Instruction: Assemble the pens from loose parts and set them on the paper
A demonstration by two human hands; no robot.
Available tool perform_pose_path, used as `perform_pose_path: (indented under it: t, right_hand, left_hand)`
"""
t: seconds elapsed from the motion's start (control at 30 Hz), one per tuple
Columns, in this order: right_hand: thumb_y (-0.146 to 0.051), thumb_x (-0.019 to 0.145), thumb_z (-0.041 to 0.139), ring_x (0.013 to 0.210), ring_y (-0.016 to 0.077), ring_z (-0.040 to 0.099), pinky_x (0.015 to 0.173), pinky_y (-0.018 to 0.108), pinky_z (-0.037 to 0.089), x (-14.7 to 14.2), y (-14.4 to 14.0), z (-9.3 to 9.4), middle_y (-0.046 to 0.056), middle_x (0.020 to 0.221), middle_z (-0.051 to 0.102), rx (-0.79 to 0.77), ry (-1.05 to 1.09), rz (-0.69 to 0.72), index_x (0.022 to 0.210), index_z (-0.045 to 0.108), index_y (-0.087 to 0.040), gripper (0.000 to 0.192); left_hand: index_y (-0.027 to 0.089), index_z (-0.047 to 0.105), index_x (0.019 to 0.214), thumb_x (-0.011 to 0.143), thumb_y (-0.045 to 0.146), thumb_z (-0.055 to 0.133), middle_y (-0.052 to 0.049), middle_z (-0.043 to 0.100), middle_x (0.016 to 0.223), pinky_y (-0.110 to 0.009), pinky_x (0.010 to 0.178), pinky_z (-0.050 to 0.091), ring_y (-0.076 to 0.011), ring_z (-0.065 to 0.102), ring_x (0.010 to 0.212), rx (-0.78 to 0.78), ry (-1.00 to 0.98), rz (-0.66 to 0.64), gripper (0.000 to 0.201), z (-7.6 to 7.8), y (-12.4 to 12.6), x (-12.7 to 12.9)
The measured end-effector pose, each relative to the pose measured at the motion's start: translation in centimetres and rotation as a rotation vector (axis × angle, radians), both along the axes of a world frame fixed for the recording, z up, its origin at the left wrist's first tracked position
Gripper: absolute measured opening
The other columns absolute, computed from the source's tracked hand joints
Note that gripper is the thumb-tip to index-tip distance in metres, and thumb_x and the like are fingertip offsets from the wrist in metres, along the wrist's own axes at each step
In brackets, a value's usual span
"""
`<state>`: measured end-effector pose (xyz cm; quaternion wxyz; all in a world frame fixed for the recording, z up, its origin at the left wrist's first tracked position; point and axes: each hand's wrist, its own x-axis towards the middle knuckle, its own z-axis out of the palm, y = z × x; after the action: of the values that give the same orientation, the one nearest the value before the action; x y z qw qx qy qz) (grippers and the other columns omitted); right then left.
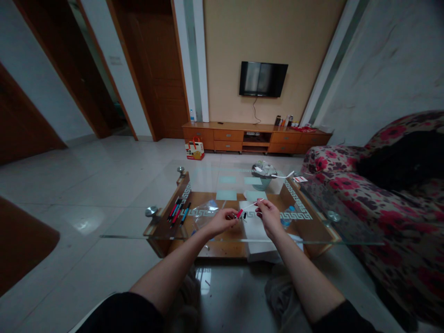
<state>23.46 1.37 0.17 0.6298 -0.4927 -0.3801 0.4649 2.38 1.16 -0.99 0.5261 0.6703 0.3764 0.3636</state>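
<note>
Hands over glass table (138,231); left hand (222,221) grip pinching red pen (239,213); right hand (268,216) pinching thin refill (252,204); no legible writing.

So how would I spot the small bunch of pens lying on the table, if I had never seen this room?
Find the low glass-topped coffee table in front of the floral sofa. Near its left edge, left of the left hand, lies a small bunch of red, black and blue pens. Unlike the clear plastic bag and white paper beside them, they are thin, coloured sticks lying side by side.
</note>
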Motion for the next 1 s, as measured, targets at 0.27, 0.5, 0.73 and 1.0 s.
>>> perform_pose_path:
  t: [0.27, 0.5, 0.73, 1.0]
  right_hand:
    - [-0.056, 0.071, 0.068, 0.063, 0.0119, 0.059, 0.05, 0.02, 0.039, -0.1, -0.4, 0.0, 0.008, 0.093, 0.07, -0.063, -0.114, 0.1, 0.086, 0.069, -0.017, 0.042]
    - [-0.057, 0.072, 0.066, 0.064, 0.0133, 0.057, 0.051, 0.02, 0.037, -0.5, -0.5, -0.5, 0.005, 0.077, 0.067, -0.043, -0.26, 0.201, 0.081, 0.071, -0.017, 0.041]
    - [-0.053, 0.071, 0.067, 0.055, 0.0119, 0.051, 0.048, 0.021, 0.035, -1.0, -0.4, -1.1, 0.002, 0.066, 0.064, -0.049, -0.271, 0.219, 0.078, 0.071, -0.016, 0.038]
    - [-0.053, 0.071, 0.068, 0.048, 0.0103, 0.043, 0.046, 0.022, 0.031, -0.8, -0.3, -1.6, -0.001, 0.056, 0.057, -0.043, -0.306, 0.231, 0.077, 0.071, -0.017, 0.037]
  left_hand:
    - [0.013, 0.072, 0.091, 0.073, 0.032, 0.068, -0.002, 0.061, 0.066, -0.021, 0.055, 0.038, -0.0106, 0.05, 0.057, -0.006, 0.001, -0.055, 0.026, 0.8, -0.3, 0.1]
    - [0.013, 0.07, 0.079, 0.076, 0.036, 0.065, -0.003, 0.062, 0.068, -0.021, 0.055, 0.039, -0.0122, 0.053, 0.06, -0.03, 0.007, -0.105, 0.024, 0.9, -0.6, 0.5]
    - [0.013, 0.069, 0.076, 0.074, 0.035, 0.066, -0.003, 0.063, 0.064, -0.021, 0.054, 0.041, -0.0125, 0.055, 0.058, -0.019, 0.056, -0.108, 0.023, 0.0, -0.5, 0.5]
    - [0.013, 0.069, 0.077, 0.075, 0.035, 0.066, -0.004, 0.065, 0.066, -0.022, 0.055, 0.043, -0.0133, 0.057, 0.058, -0.003, 0.06, -0.086, 0.022, -0.4, -0.4, 0.3]
